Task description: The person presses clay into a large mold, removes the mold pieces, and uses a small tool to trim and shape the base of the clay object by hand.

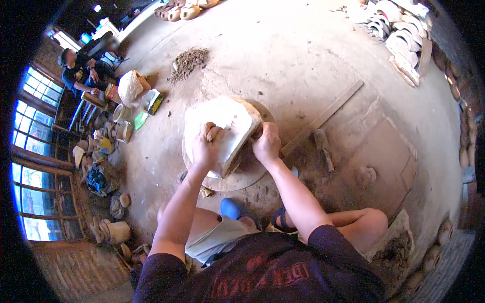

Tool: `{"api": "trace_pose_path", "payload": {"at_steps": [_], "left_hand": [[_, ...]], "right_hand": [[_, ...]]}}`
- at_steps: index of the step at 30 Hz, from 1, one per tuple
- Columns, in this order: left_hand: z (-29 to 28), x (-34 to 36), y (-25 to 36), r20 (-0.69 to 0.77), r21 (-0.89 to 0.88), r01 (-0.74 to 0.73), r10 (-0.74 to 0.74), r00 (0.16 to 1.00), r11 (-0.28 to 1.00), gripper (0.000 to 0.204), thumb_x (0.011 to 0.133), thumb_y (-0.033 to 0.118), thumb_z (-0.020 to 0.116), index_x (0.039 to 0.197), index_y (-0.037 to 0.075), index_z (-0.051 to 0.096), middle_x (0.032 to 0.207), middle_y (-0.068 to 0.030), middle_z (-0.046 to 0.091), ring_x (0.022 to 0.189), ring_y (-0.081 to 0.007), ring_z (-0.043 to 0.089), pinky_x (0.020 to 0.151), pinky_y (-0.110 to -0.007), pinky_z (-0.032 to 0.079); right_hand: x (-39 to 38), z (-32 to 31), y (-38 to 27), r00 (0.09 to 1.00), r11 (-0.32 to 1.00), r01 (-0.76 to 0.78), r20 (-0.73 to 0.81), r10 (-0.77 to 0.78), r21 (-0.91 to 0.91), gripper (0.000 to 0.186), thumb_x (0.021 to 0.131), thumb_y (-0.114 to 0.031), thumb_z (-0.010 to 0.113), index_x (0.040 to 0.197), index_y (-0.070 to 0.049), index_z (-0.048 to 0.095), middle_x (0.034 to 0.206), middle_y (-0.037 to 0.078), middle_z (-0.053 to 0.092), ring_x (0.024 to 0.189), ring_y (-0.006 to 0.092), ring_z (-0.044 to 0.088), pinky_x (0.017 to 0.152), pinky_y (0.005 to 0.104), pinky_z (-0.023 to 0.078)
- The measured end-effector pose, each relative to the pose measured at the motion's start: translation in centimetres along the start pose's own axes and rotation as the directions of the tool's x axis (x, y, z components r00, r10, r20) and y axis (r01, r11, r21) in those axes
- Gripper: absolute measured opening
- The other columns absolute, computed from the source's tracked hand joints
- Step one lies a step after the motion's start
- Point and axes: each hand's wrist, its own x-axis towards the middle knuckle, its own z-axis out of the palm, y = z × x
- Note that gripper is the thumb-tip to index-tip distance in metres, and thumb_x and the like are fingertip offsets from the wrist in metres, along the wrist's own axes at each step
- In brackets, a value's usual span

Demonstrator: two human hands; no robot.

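A large white plaster mold point(222, 113) with a tan rim stands on a round board point(247, 184) on the floor in front of me. My left hand point(208, 144) is closed, fingers curled, over the mold's white face; whatever the fingers hold, if anything, is hidden. At the mold's right edge, my right hand point(268, 142) has its fingers bent round the rim and gripping it. Small brown crumbs lie on the white surface.
A long wooden plank point(323, 117) and a short block point(324, 149) lie right of the board. Beyond is a heap of brown clay lumps point(189, 64). Buckets point(122, 113) and another white mold point(132, 87) stand left, near a seated person point(81, 70). Flat slabs point(376, 156) lie right.
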Motion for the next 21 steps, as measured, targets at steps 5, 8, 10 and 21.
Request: {"api": "trace_pose_path", "payload": {"at_steps": [5,8,10,21], "left_hand": [[-0.5,0.0,1.6,0.000,0.004,-0.025,0.025,1.000,1.000,0.021,0.096,0.024,0.073,0.106,0.007,0.065,0.097,-0.0191,0.071,0.093,-0.0428,0.070,0.081,-0.049,0.054],[-0.5,-0.2,1.9,-0.007,0.014,-0.002,0.002,1.000,1.000,0.020,0.095,0.023,0.073,0.106,0.007,0.066,0.098,-0.0197,0.071,0.093,-0.0428,0.070,0.081,-0.049,0.054],[-0.5,-0.2,1.7,-0.014,0.024,-0.001,0.002,1.000,1.000,0.021,0.095,0.023,0.074,0.106,0.007,0.066,0.099,-0.0196,0.072,0.093,-0.0430,0.070,0.081,-0.050,0.054],[-0.7,0.2,2.1,-0.010,0.029,-0.011,0.012,1.000,1.000,0.022,0.094,0.023,0.075,0.107,0.007,0.065,0.098,-0.0199,0.072,0.091,-0.0439,0.069,0.080,-0.052,0.053]], "right_hand": [[1.3,0.0,1.2,0.997,0.993,0.055,-0.048,-0.060,-0.101,0.077,0.079,-0.014,0.086,0.142,0.001,0.045,0.128,0.026,0.063,0.116,0.0454,0.064,0.097,0.0514,0.053],[1.3,2.2,3.2,0.992,0.988,0.121,0.040,-0.118,-0.091,0.069,0.087,-0.016,0.077,0.145,0.003,0.046,0.125,0.028,0.066,0.116,0.0464,0.066,0.098,0.0508,0.055],[2.0,2.3,3.2,0.993,0.991,0.089,0.083,-0.081,-0.098,0.058,0.091,-0.013,0.069,0.143,0.003,0.048,0.121,0.027,0.068,0.111,0.0465,0.068,0.094,0.0508,0.057],[2.8,0.2,2.3,0.983,0.998,0.038,0.179,-0.028,-0.051,0.042,0.087,0.001,0.058,0.129,0.005,0.054,0.113,0.032,0.067,0.107,0.0479,0.068,0.091,0.0519,0.056]]}}
